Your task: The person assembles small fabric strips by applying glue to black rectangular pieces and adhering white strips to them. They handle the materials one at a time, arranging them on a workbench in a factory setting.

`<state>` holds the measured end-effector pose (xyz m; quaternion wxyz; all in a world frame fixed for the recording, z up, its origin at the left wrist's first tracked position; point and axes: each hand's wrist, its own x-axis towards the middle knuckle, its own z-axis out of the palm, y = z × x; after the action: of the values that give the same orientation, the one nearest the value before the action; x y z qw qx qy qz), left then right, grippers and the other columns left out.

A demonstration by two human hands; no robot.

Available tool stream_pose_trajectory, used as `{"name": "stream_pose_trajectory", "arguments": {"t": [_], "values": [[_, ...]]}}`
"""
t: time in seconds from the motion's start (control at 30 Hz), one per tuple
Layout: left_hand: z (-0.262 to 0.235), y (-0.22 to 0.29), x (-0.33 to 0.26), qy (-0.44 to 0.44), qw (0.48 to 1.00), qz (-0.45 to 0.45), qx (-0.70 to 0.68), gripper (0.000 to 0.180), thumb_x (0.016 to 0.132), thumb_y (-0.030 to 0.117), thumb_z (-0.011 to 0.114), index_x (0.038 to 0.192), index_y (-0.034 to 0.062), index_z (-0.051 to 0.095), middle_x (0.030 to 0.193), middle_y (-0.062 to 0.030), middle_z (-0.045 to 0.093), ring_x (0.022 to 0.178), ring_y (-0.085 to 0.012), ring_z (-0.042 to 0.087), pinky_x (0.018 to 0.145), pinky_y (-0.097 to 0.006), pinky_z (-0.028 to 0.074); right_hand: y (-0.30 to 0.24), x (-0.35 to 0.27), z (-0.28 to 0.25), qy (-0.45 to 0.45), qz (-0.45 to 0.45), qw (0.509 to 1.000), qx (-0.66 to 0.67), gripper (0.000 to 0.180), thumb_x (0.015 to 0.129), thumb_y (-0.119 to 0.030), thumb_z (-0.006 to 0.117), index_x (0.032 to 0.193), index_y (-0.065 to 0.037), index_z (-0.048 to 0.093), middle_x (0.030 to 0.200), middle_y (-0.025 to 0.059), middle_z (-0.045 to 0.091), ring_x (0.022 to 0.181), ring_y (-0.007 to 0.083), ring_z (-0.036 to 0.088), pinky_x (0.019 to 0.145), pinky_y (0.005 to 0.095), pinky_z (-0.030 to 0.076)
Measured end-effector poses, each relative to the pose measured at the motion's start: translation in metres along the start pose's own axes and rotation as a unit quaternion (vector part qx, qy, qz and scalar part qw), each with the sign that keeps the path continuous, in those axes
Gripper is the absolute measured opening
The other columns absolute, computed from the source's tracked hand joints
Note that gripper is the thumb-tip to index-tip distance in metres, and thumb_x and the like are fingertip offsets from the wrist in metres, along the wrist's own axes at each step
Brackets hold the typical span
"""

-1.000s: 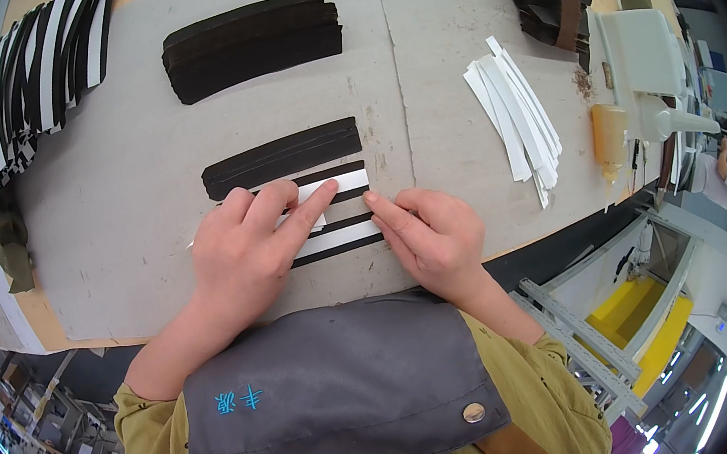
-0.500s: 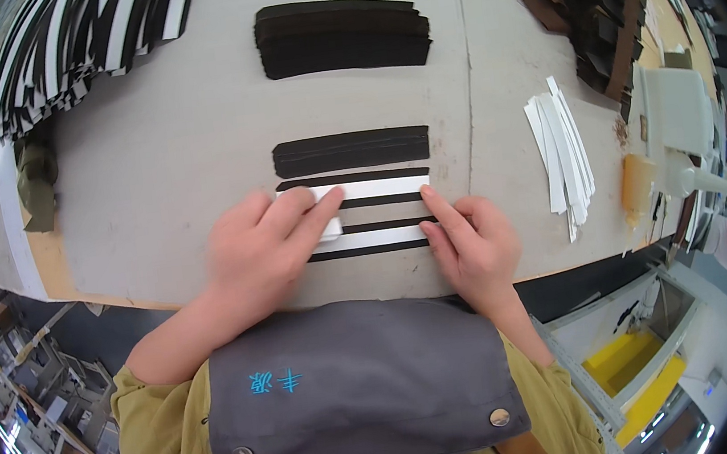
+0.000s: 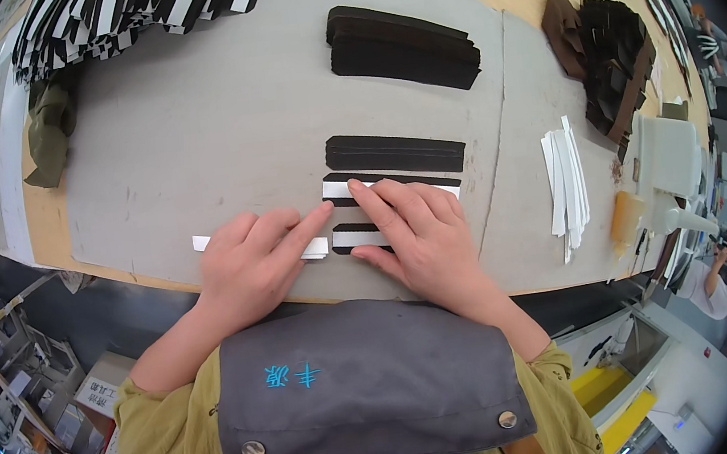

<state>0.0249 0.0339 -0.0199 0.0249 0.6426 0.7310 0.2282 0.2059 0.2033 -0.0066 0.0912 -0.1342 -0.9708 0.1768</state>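
My left hand (image 3: 255, 262) is low over the table, with a small stack of white strips (image 3: 316, 248) held under its palm. The stack's ends stick out on both sides, and its index fingertip reaches the left end of a black strip (image 3: 341, 201). A white strip (image 3: 337, 189) lies along that black strip. My right hand (image 3: 422, 229) is spread over it, index fingertip pressing the white strip near its left end. Its thumb rests by a nearer black strip (image 3: 339, 229), which bears another white strip (image 3: 350, 239). The right hand hides part of both pairs.
Beyond lie a black strip piece (image 3: 395, 153) and a dark stack (image 3: 401, 48). White strips (image 3: 566, 186) lie at right, near an amber bottle (image 3: 627, 219), a white container (image 3: 671, 154) and a dark bundle (image 3: 617, 54). Black and white strips (image 3: 124, 16) fill the far left, near olive cloth (image 3: 51, 137).
My left hand has moved left off the black strips, carrying the white stack. My right hand has slid from the strips' right end toward their left end. The whole view has turned slightly.
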Motion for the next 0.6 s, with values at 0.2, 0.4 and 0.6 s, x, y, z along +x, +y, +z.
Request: {"name": "stream_pose_trajectory", "arguments": {"t": [0.2,0.4,0.6], "values": [[0.0,0.001,-0.002,-0.025,0.999,-0.024,-0.023,0.067,0.064,0.005,0.075,0.129,0.0204,0.074,0.098,0.0036,0.064,0.074,-0.0175,0.055,0.065,-0.031,0.047,0.0,0.002,0.002,-0.011,-0.017,0.999,-0.041,0.063,0.084,-0.042,0.076,0.14,-0.017,0.062,0.123,-0.0043,0.055,0.106,0.0159,0.054,0.09,0.0346,0.044],[-0.019,-0.011,0.003,0.004,0.973,-0.07,-0.221,0.039,0.09,0.025,0.067,0.126,0.0105,0.067,0.098,-0.0036,0.06,0.077,-0.0137,0.052,0.068,-0.03,0.045,0.0,0.001,0.004,-0.001,-0.029,0.998,-0.058,0.063,0.082,-0.042,0.077,0.138,-0.017,0.063,0.121,-0.0039,0.057,0.106,0.0155,0.055,0.091,0.0342,0.044],[-0.047,-0.001,0.02,-0.184,0.685,-0.306,-0.636,0.038,0.11,0.037,0.039,0.115,0.005,0.059,0.092,0.0009,0.048,0.075,-0.0072,0.039,0.065,-0.022,0.035,-0.001,0.006,-0.003,0.022,-0.026,0.999,-0.016,0.057,0.081,-0.035,0.08,0.133,-0.016,0.066,0.118,-0.0037,0.06,0.104,0.0169,0.058,0.095,0.0367,0.043]]}}
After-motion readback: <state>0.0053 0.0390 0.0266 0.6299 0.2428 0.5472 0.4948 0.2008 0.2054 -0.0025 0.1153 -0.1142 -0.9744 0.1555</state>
